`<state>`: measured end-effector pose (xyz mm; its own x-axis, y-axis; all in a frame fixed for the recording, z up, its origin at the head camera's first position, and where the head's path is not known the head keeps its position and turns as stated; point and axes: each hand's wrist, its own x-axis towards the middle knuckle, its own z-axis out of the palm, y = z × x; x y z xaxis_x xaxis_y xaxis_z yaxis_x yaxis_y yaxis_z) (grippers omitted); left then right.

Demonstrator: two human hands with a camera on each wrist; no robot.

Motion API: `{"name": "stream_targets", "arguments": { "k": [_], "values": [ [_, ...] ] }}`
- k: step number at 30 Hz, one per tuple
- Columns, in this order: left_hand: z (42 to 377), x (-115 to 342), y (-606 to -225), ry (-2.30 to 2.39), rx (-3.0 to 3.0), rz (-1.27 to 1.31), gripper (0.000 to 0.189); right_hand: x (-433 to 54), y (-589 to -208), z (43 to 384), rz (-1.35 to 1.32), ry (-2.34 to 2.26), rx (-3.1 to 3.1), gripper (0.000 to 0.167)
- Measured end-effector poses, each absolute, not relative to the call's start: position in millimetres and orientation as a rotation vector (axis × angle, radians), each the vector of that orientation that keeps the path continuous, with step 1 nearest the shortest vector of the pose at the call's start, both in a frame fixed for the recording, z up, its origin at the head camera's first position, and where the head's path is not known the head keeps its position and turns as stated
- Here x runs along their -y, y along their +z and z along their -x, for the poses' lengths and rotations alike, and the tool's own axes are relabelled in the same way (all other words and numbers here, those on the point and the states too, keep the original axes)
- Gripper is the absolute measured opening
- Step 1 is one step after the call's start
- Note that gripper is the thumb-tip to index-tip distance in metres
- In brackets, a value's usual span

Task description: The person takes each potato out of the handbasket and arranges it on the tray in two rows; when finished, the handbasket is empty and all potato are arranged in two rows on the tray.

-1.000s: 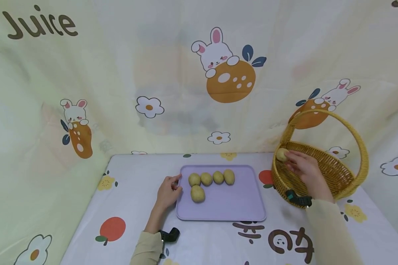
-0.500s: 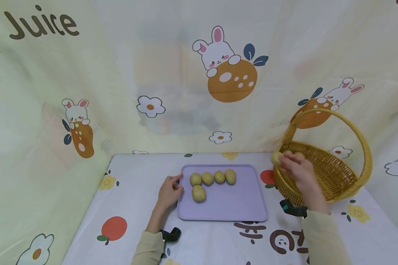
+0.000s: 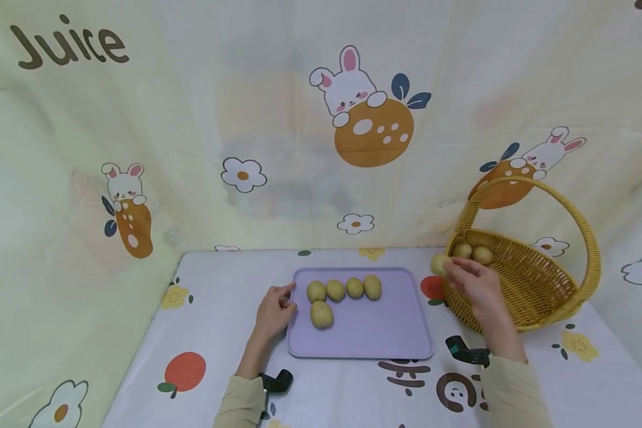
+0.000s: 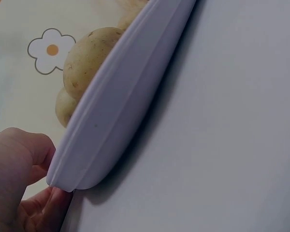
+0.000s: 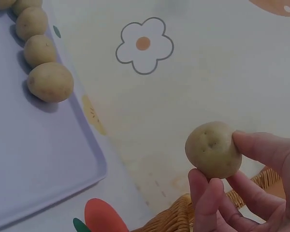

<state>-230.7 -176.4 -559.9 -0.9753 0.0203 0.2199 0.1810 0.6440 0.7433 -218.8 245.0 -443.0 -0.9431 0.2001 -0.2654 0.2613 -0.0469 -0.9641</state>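
Observation:
My right hand [image 3: 480, 286] pinches a potato [image 3: 441, 265] between thumb and fingertips, in the air at the basket's left rim. The right wrist view shows this held potato [image 5: 213, 150] up close. My left hand [image 3: 272, 311] grips the left edge of a lilac tray [image 3: 374, 333]. In the left wrist view, fingers [image 4: 41, 150] meet the tray's rim [image 4: 111, 111]. On the tray, several potatoes form a back row, ending with an oval potato [image 3: 373, 288] on the right. Another potato [image 3: 321, 314] lies in front of the row's left end.
A wicker basket [image 3: 535, 297] with a tall arched handle [image 3: 580, 226] stands right of the tray. Two potatoes [image 3: 482, 255] lie inside by its back left wall. A patterned cloth [image 3: 230, 285] covers the table, and a printed curtain [image 3: 278, 119] hangs behind.
My right hand has lifted the potato out over the basket's left rim, moving left. Two potatoes in the basket have come into sight. The left hand stays at the tray.

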Motion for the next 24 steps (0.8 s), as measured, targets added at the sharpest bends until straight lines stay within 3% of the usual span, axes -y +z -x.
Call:
{"name": "stream_targets", "arguments": {
  "k": [6, 14, 24],
  "values": [
    [230, 177, -561, -1.228, 2.674, 0.169, 0.050, -243, -446, 217, -0.547, -2.153, -2.163, 0.042],
    [230, 177, -560, -1.229, 2.661, 0.169, 0.049, -232, -442, 216, -0.495, -2.045, -2.299, 0.059],
    [228, 175, -556, -1.249, 2.660, 0.173, 0.049, -209, -445, 216, -0.400, -2.063, -2.332, 0.054]
  ]
}}
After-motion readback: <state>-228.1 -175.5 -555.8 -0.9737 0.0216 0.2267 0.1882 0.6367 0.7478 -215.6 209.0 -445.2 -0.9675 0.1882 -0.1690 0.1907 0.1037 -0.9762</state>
